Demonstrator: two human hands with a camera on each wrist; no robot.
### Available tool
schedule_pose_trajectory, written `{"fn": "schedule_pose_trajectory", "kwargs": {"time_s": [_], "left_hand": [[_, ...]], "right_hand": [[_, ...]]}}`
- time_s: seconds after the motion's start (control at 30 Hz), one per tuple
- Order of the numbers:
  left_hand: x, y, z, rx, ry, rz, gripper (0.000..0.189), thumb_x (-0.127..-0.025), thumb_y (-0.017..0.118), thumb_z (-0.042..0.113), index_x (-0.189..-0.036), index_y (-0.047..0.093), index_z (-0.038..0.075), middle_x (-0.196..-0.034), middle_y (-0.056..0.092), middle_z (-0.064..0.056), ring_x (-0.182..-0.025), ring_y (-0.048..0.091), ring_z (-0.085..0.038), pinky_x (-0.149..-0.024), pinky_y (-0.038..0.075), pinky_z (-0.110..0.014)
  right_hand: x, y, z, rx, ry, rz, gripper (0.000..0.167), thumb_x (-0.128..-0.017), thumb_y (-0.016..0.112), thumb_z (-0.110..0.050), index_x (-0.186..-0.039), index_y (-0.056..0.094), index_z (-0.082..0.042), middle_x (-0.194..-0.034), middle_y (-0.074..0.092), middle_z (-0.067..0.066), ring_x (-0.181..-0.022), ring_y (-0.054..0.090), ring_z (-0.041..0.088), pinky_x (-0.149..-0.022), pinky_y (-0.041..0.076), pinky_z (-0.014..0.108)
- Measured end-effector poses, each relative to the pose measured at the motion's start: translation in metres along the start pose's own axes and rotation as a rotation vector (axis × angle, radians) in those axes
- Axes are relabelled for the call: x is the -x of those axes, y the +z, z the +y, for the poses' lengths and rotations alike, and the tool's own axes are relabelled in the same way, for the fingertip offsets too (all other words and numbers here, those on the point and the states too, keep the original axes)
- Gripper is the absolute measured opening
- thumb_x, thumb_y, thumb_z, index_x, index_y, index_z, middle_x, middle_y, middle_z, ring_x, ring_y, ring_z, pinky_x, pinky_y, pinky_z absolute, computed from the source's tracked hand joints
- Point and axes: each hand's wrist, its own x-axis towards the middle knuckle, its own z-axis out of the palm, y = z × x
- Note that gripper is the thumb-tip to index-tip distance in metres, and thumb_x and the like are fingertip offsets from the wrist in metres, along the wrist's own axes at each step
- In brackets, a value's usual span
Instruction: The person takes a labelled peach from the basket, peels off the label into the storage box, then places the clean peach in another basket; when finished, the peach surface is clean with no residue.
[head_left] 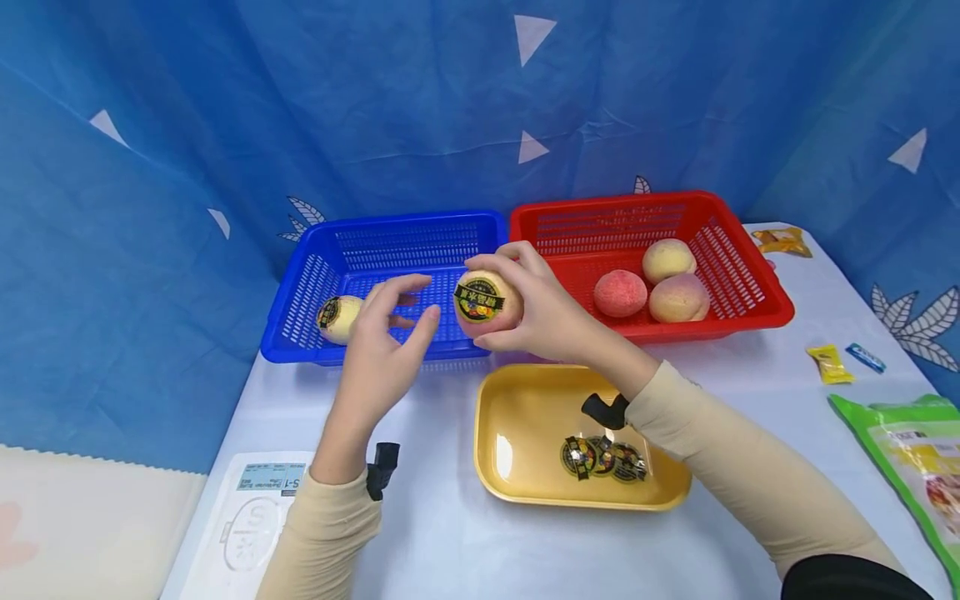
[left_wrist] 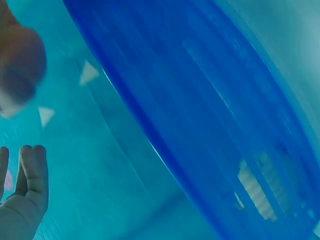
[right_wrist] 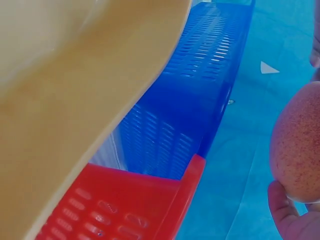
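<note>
My right hand (head_left: 536,304) grips a peach (head_left: 506,315) by its right side, over the near right part of the blue basket (head_left: 420,218). A round black-and-gold sticker (head_left: 480,300) is on the side of this peach facing me. In the right wrist view the peach (right_wrist: 300,145) shows a speckled pink side, with a thumb under it. My left hand (head_left: 382,350) is held over the basket with fingers and thumb spread apart and nothing between them. Behind it a pale yellow peach (head_left: 337,321) with a like sticker lies at the basket's left end.
The red basket (head_left: 645,202) at right holds several peaches (head_left: 678,297). In front, a yellow tray (head_left: 517,492) carries several round stickers (head_left: 579,457). A white box (head_left: 247,533) lies at left; small wrapped snacks (head_left: 830,364) and a green bag (head_left: 915,475) lie at right.
</note>
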Motion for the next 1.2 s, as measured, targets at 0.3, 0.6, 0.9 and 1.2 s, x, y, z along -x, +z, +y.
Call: {"fn": "schedule_pose_trajectory", "kwargs": {"time_s": [0.3,0.6,0.9,1.2], "left_hand": [[0.001,0.024,0.012,0.113,0.019,-0.055,0.028,-0.097,0.063,0.021,-0.125,0.065,0.015,-0.122,0.064,-0.001,-0.111,0.06,-0.018,-0.087,0.056,-0.032],[-0.001,0.036,0.016,0.204,-0.043,-0.044,0.023,-0.096,0.065,0.014,-0.118,0.069,0.012,-0.116,0.062,-0.003,-0.105,0.062,-0.014,-0.085,0.056,-0.031],[-0.006,0.038,0.016,0.291,-0.108,-0.058,0.017,-0.094,0.066,0.01,-0.11,0.072,0.009,-0.107,0.066,-0.006,-0.095,0.061,-0.015,-0.078,0.053,-0.024],[-0.005,0.041,0.017,0.324,-0.129,-0.118,0.018,-0.092,0.067,0.009,-0.109,0.071,0.011,-0.096,0.066,-0.006,-0.08,0.059,-0.019,-0.061,0.049,-0.018]], "right_hand": [[0.007,-0.001,0.004,0.061,-0.027,0.008,0.075,-0.073,0.089,-0.025,-0.139,0.054,-0.025,-0.134,0.041,0.005,-0.124,0.041,0.021,-0.091,0.055,0.033],[0.01,-0.002,0.007,0.165,-0.04,0.015,0.072,-0.075,0.086,-0.021,-0.139,0.054,-0.023,-0.135,0.04,0.008,-0.124,0.039,0.026,-0.092,0.053,0.039],[0.012,-0.004,0.006,0.222,-0.071,0.033,0.07,-0.074,0.088,-0.023,-0.136,0.056,-0.021,-0.133,0.041,0.008,-0.121,0.04,0.027,-0.09,0.051,0.039],[0.018,-0.009,0.011,0.275,-0.05,0.044,0.073,-0.072,0.09,-0.023,-0.136,0.056,-0.023,-0.132,0.043,0.007,-0.119,0.04,0.028,-0.088,0.049,0.041]]}}
